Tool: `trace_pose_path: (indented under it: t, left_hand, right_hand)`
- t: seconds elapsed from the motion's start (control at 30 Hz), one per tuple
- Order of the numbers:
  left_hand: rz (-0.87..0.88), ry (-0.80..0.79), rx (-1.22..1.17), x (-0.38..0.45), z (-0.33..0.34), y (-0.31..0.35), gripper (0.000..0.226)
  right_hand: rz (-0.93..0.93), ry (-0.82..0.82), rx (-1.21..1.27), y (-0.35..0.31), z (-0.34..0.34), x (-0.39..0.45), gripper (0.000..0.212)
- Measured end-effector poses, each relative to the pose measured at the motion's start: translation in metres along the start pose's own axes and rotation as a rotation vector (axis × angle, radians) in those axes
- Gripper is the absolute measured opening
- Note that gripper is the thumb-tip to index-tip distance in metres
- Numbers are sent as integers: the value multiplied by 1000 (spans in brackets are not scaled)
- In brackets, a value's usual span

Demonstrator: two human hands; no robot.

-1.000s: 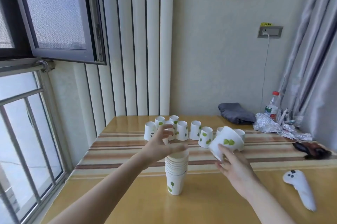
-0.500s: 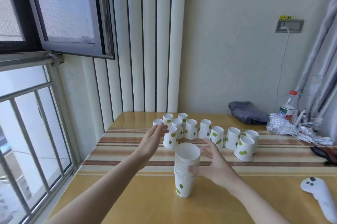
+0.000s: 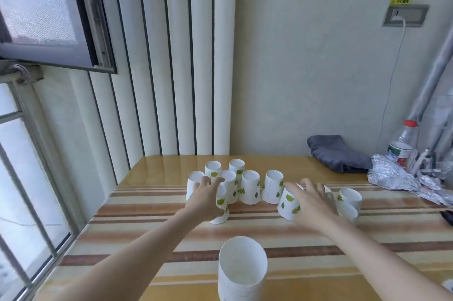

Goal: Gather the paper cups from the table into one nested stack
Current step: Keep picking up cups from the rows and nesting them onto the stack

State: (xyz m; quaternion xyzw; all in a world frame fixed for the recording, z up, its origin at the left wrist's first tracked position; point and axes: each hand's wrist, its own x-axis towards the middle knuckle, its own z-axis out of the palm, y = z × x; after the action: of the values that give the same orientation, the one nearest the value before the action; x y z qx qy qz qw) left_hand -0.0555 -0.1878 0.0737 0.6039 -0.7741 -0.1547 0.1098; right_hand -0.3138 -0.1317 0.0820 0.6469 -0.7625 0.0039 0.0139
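A nested stack of white paper cups (image 3: pixel 242 268) with its mouth up stands at the near edge of the table, between my arms. Several upside-down white cups with green leaves (image 3: pixel 250 186) stand in a row across the striped table (image 3: pixel 147 227). My left hand (image 3: pixel 204 199) wraps around the nearest cup on the left (image 3: pixel 221 205). My right hand (image 3: pixel 312 200) grips a tilted cup (image 3: pixel 288 203) near the middle of the row. Two more cups (image 3: pixel 349 202) stand just right of that hand.
A grey folded cloth (image 3: pixel 338 153), a plastic bottle with a red cap (image 3: pixel 402 145) and crumpled foil (image 3: pixel 397 178) lie at the back right. An open window (image 3: pixel 49 13) and its bars are at the left. A dark object (image 3: pixel 447 216) lies at the right edge.
My right hand left the stack and reached forward onto a cup in the row. My left hand closed around the near left cup. The view tilted down and moved closer.
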Motion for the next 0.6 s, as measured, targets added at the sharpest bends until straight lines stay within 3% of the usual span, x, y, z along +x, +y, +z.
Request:
trace_pose_path:
  t: [0.2,0.4,0.5,0.6]
  left_hand:
    - [53,10,161,16,9,-4,73]
    - [-26,63,236,-9,-2,-16,81]
    - [-154,157,-3,-31,-15,-25,67]
    - [-292,199,-556,-59,-33,-26,61]
  right_hand:
    - [34,-39,-147,-6,11,33,72]
    - [-30,92,-144,-3,5,12,46]
    - [18,179,108,5,-6,-10,43]
    - [256,123,667,14,-19,-40,55]
